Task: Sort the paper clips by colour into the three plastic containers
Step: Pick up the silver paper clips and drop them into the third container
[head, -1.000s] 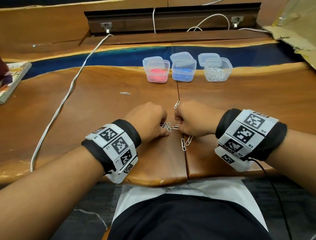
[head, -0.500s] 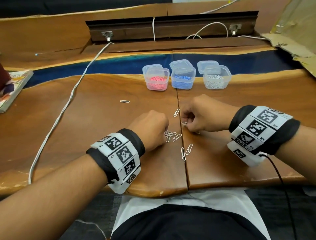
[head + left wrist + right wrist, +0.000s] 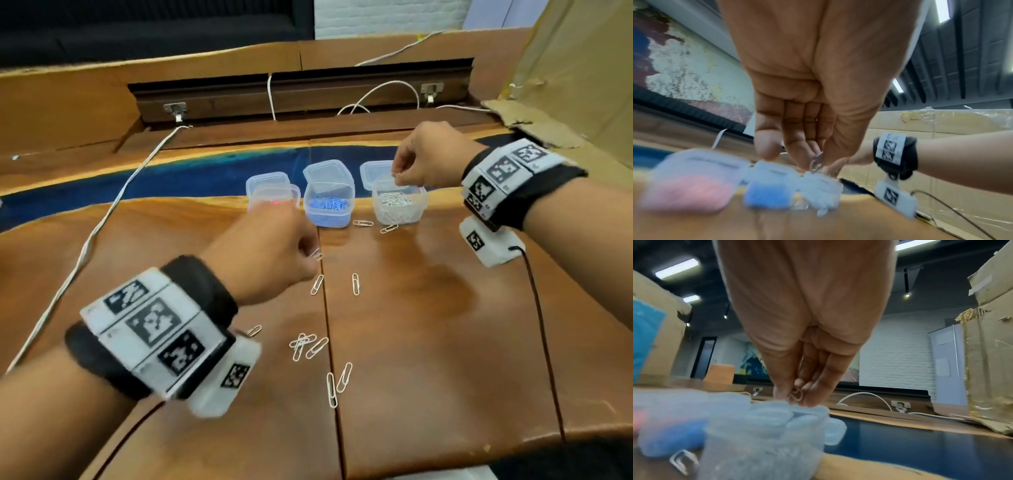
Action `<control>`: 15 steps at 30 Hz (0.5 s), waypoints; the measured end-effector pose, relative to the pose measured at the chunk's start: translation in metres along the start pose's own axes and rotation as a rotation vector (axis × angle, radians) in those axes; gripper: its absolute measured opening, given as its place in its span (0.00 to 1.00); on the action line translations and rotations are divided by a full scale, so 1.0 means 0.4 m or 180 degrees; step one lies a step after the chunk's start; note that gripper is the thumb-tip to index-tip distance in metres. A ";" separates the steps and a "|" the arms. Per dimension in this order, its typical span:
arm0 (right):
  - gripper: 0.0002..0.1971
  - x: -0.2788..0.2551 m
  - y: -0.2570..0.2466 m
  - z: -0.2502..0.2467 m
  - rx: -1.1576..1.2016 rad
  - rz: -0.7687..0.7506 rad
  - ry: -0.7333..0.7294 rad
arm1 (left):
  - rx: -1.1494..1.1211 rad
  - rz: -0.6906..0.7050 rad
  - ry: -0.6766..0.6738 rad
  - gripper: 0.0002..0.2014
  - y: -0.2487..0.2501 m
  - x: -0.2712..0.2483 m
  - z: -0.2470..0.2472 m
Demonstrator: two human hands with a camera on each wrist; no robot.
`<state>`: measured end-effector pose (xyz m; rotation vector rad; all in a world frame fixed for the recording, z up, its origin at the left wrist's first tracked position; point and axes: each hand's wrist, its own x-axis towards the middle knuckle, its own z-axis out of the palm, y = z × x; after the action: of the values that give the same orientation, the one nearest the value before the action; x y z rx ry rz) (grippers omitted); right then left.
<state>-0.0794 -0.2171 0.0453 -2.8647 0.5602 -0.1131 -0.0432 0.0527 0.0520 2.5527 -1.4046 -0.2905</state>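
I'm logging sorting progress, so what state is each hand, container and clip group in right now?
right hand: pinching silver clip over silver container
left hand: pinching silver clips, raised
silver container: open, partly filled
blue container: open, holds blue clips
red container: open, holds red clips
loose silver clips: unsorted on table

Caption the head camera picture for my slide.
Right hand holds silver clips over the clear tub; left hand brings more.

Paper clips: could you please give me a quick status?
Right hand pinches a silver clip over the silver tub. Left hand pinches another clip. Loose clips remain on the table.
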 end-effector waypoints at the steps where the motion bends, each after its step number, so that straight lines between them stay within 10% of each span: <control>1: 0.05 0.008 0.011 0.007 -0.0031 0.0017 -0.0070 | -0.0032 0.0046 0.0082 0.05 0.018 0.039 -0.016; 10: 0.05 -0.087 0.087 0.012 0.0671 0.0079 0.0805 | 0.0402 0.0679 0.0065 0.03 0.177 0.429 -0.009; 15: 0.06 -0.156 0.057 0.041 0.0312 -0.0280 -0.0159 | 0.0737 0.0666 -0.0157 0.12 0.192 0.463 0.031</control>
<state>-0.1436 -0.2106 0.0220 -2.7884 0.4076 -0.0805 -0.0112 -0.1456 0.0488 2.5580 -1.8028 -0.1649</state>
